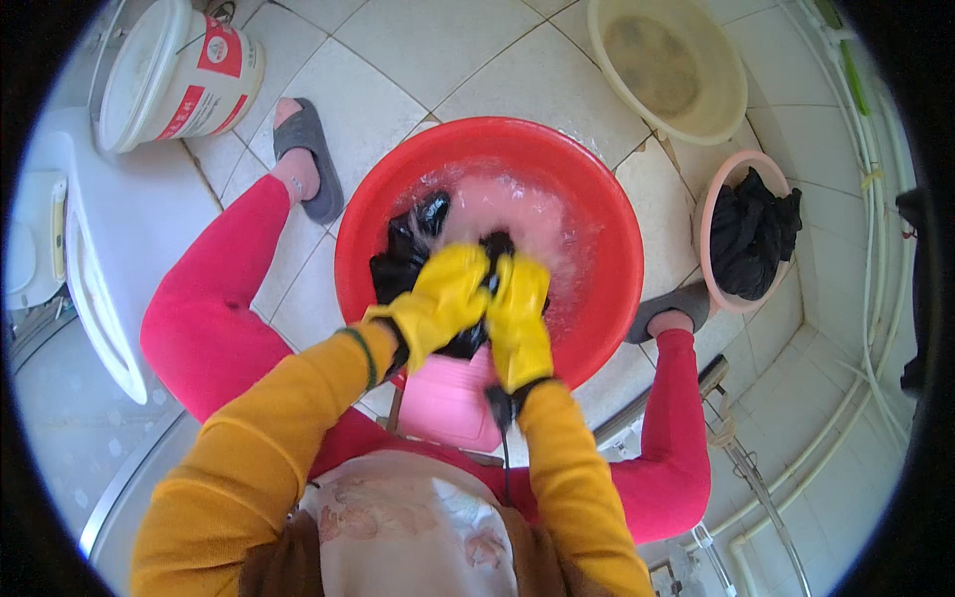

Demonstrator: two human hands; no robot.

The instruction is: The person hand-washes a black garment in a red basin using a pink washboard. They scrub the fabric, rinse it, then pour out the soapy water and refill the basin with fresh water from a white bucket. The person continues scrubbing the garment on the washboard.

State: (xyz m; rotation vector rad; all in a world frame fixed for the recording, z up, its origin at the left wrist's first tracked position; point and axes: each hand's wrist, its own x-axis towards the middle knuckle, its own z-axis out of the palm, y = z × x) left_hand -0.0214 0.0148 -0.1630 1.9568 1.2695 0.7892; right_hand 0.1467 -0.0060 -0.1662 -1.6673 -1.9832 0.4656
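Observation:
My left hand and my right hand, both in yellow rubber gloves, meet over a large red plastic basin of sudsy water. Between them they grip wet black cloth. More of the dark, shiny cloth lies in the water to the left. Beneath my wrists a pink plastic washboard leans on the basin's near rim. My fingers are partly blurred, and the part of the cloth inside them is hidden.
On the tiled floor stand a cream basin at the upper right and a white bucket at the upper left. A small pink basin holds black cloth on the right. White fixture at left; pipes run along the right wall.

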